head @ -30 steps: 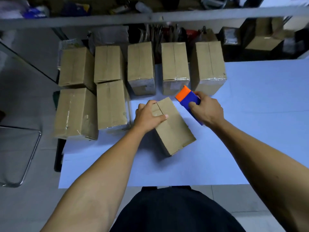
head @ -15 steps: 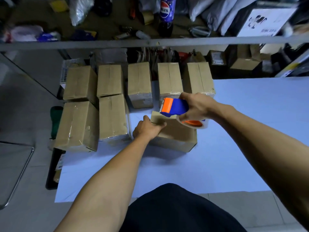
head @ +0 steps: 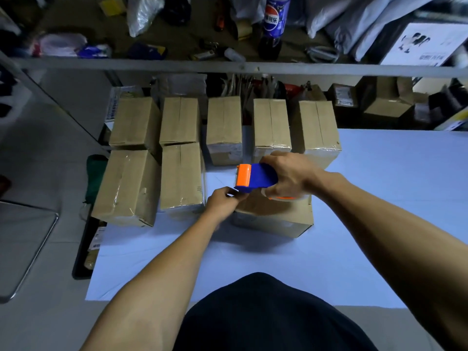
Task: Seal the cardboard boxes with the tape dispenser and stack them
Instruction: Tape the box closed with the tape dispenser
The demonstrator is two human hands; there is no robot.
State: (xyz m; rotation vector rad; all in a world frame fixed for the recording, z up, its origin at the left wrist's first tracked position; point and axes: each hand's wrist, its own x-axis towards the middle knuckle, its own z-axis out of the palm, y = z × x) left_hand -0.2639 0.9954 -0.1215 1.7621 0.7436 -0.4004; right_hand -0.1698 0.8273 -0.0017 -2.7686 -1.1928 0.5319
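Two bare hands meet over one cardboard box (head: 273, 216) near the middle of the table (head: 379, 198). The right hand (head: 291, 176) is wrapped around the blue-and-orange tape dispenser (head: 253, 178), fingers curled over its body, wrist bent, forearm running in from the right edge. The dispenser sits level just above the box's left top edge, orange end pointing left, and its tape roll (head: 286, 197) shows just under the palm against the box top. The left hand (head: 222, 201) reaches in from below, arm stretched forward, fingers bunched and pinching at something right under the dispenser's front; it looks like the tape end, though it is too small to tell. That hand sits at the box's upper left corner.

Seven more boxes line the table's far and left edges: five in the back row (head: 271, 122) and two in front of them (head: 181, 176) at the left, all with glossy tape along their seams. Beyond the far edge, a shelf (head: 228, 68) carries a cola bottle (head: 273, 24) and clutter.
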